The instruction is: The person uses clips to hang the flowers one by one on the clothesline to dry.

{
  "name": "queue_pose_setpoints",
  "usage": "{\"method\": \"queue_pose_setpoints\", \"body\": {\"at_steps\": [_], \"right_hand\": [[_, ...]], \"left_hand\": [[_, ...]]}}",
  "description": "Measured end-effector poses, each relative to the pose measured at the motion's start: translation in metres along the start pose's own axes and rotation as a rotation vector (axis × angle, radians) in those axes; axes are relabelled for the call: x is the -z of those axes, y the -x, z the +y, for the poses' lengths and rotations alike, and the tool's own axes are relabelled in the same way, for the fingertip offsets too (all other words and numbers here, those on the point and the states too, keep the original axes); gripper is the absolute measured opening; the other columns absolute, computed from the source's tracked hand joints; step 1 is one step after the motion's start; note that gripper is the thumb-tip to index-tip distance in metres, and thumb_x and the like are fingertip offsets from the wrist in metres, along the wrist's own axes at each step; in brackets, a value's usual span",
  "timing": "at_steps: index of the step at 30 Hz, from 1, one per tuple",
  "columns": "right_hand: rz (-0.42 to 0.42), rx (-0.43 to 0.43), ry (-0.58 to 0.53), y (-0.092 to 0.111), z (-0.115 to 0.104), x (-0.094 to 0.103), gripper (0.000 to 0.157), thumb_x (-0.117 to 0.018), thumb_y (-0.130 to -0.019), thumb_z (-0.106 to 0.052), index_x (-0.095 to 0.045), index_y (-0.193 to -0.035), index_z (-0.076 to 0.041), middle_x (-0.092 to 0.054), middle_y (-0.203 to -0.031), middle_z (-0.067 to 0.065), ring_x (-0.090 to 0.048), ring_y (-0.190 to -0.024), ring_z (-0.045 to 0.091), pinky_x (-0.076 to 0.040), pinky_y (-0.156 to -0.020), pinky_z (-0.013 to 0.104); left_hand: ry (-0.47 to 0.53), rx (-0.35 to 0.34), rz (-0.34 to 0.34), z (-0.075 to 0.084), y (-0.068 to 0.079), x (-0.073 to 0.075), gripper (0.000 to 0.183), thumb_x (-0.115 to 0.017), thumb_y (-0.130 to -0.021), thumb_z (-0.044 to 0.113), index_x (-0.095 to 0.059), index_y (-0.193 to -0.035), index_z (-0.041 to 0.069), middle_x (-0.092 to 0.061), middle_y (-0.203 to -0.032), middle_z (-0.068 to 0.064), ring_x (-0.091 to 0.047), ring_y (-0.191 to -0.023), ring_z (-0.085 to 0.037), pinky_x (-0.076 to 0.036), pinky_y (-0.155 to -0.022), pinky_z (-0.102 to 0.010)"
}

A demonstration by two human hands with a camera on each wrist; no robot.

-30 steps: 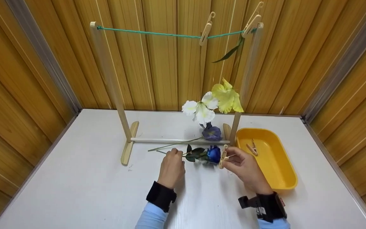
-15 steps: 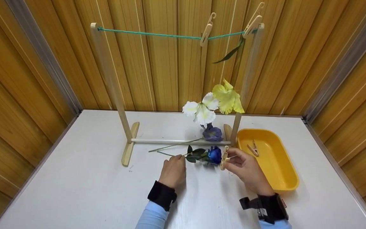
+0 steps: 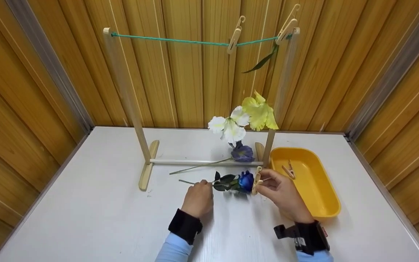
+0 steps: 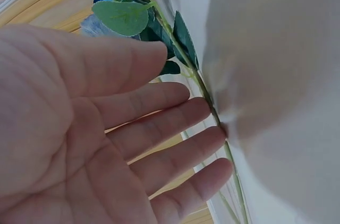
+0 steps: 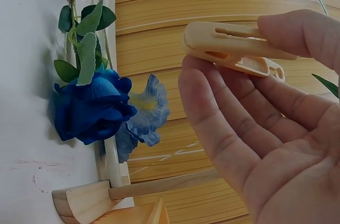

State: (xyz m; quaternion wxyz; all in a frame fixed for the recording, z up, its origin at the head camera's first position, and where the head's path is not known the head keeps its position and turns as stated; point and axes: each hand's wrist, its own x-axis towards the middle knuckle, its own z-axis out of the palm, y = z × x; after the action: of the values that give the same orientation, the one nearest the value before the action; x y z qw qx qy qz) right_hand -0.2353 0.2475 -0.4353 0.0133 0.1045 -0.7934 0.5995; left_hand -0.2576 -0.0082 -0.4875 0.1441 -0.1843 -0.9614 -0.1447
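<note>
On the white table lies a blue rose (image 3: 246, 181) with dark green leaves, its stem pointing left. My left hand (image 3: 198, 198) is at that stem; in the left wrist view its fingers (image 4: 180, 141) are nearly straight, with the tips touching the stem. Just right of the bloom, my right hand (image 3: 284, 194) pinches a beige clothespin (image 5: 234, 41) between thumb and fingers. A purple flower (image 3: 243, 153) lies behind the rose, its stem across the rack's bottom bar. Overhead, two clothespins grip a green cord (image 3: 173, 39); a white flower (image 3: 232, 125) and a yellow flower (image 3: 259, 112) hang head down below them.
The wooden rack's posts (image 3: 131, 98) and feet (image 3: 146, 174) stand behind my hands. A yellow tray (image 3: 335, 203) sits to the right, holding another clothespin (image 3: 289, 170). Wood-patterned walls (image 3: 31, 109) enclose the back and sides of the table.
The blue rose has slid slightly toward me, its stem now apart from the purple flower's stem. My left hand came nearer along with it. The right hand stays almost still, holding the clothespin.
</note>
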Motion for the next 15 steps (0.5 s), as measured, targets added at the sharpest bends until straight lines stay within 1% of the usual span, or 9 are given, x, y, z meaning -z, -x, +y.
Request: {"method": "queue_pose_setpoints", "body": {"at_steps": [4, 10, 15], "right_hand": [[-0.003, 0.013, 0.014, -0.001, 0.000, 0.000, 0.040, -0.075, -0.091, -0.001, -0.061, -0.128, 0.009, -0.067, -0.113, 0.020, -0.067, -0.097, 0.019, -0.057, -0.084, 0.022], [-0.015, 0.022, 0.006, -0.001, 0.000, 0.001, 0.042, -0.075, -0.091, -0.001, -0.060, -0.129, 0.010, -0.069, -0.109, 0.020, -0.068, -0.094, 0.017, -0.057, -0.083, 0.023], [-0.013, 0.013, -0.006, -0.001, 0.002, 0.000, 0.042, -0.075, -0.091, -0.001, -0.060, -0.128, 0.010, -0.068, -0.109, 0.019, -0.067, -0.093, 0.016, -0.057, -0.083, 0.023]], "left_hand": [[-0.014, -0.001, -0.014, 0.003, 0.004, 0.003, 0.006, -0.071, -0.085, 0.006, -0.070, -0.088, 0.000, -0.066, -0.084, -0.011, -0.067, -0.076, -0.032, -0.054, -0.065, -0.045], [-0.009, -0.028, -0.002, 0.006, 0.010, 0.006, 0.004, -0.071, -0.084, 0.004, -0.070, -0.085, 0.000, -0.065, -0.081, -0.010, -0.066, -0.072, -0.032, -0.054, -0.063, -0.044], [-0.003, -0.025, -0.034, 0.007, 0.013, 0.007, 0.004, -0.070, -0.085, 0.004, -0.070, -0.087, 0.000, -0.065, -0.082, -0.010, -0.066, -0.073, -0.031, -0.054, -0.064, -0.043]]}}
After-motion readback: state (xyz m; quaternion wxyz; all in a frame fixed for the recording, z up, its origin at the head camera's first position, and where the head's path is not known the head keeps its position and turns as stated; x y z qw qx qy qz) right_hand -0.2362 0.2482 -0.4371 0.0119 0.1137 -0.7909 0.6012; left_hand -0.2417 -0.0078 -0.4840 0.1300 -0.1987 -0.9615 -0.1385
